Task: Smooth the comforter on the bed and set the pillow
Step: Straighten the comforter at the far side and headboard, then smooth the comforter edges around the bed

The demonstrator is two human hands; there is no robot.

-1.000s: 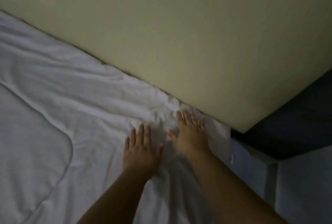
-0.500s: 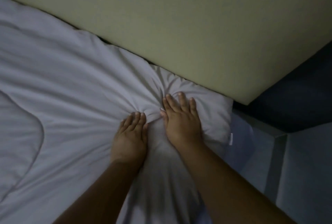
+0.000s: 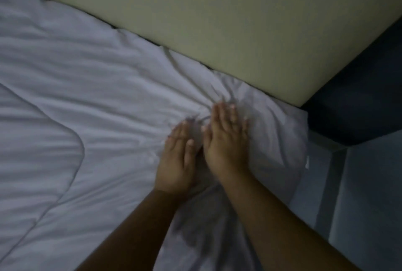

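Note:
A white comforter covers the bed and fills the left and middle of the view, with creases bunched near its far right corner. My left hand lies flat on the fabric, fingers together and pointing toward the wall. My right hand presses palm down right beside it, fingers stretched over the bunched creases. Neither hand grips the cloth. A rounded stitched seam or second layer curves across the left side. I cannot make out a separate pillow in this dim view.
A pale yellow-green wall or headboard runs diagonally along the far edge of the bed. Past the bed's right corner lies a dark gap, and a grey-blue surface lies lower right.
The view has shifted a little. My hands have drawn closer together and slid along the fabric near the corner; the right hand now looks blurred from motion.

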